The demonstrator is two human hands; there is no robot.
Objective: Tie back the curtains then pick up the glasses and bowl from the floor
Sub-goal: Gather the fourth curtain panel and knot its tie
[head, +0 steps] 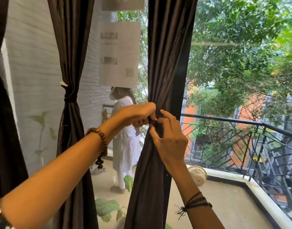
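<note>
Nearest the camera, the left hand [138,115] and the right hand [169,138] both pinch the dark tie [152,120] cinched round the middle curtain [160,63], working its knot, which does not look finished. Left of that curtain, a second curtain [71,63] already hangs tied; glasses and bowl are out of view, so pickup remains. Beyond it lie the window glass, a standing person [125,138] and the balcony railing [241,128], leaving room only inside.

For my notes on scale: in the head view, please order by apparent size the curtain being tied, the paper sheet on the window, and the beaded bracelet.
1. curtain being tied
2. paper sheet
3. beaded bracelet, though it is nearest the camera
</note>
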